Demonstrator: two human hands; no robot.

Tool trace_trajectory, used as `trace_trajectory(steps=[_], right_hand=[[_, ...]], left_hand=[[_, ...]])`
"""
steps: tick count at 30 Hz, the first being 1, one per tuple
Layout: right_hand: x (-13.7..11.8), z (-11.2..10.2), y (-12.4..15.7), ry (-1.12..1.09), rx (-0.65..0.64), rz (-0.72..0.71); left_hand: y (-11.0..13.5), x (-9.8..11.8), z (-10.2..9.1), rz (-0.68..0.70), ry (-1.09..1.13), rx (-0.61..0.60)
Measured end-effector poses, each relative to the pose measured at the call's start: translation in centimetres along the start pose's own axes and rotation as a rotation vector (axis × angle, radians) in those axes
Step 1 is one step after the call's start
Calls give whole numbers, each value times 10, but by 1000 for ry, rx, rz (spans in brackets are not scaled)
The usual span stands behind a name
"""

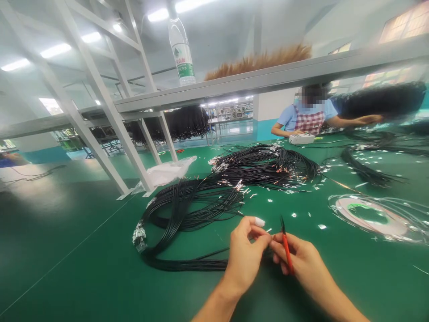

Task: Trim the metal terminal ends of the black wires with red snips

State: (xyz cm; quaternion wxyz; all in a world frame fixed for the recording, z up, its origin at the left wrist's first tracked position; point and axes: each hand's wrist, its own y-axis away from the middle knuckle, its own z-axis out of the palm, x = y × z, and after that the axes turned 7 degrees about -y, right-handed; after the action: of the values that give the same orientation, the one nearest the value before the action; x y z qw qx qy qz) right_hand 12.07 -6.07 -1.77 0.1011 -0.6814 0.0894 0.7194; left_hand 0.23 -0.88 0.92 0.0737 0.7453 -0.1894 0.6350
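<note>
Head view: one bottle (182, 56), right hand (305, 256) holding one cutter (287, 251); what left hand (245, 256) grips, I cannot tell

The left forearm (216, 302) and right forearm (335, 297) come bare from below. The left hand (245, 255) pinches by its thumb (262, 243); the right hand (298, 256), curled in a grip, is almost meeting it.

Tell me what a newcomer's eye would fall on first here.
Probably the black cable bundles, looping across the green tabletop. In the foreground, the left hand meets the right hand, which holds red-handled snips. Above, a clear bottle stands on the pale shelf.
</note>
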Motion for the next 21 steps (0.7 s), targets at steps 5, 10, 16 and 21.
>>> trace_trajectory(steps=[5,10,16,21], right_hand=[[3,-8,-1,329,54,-114],[20,-29,-1,1242,323,-595],[24,-39,2,1590,295,-868],[18,-31,6,1642,281,-802]], left_hand=[[-5,-6,0,-62,125,20],[-10,-10,-2,-61,145,109],[-12,-12,-3,-54,197,140],[-12,-11,-3,-40,204,128]])
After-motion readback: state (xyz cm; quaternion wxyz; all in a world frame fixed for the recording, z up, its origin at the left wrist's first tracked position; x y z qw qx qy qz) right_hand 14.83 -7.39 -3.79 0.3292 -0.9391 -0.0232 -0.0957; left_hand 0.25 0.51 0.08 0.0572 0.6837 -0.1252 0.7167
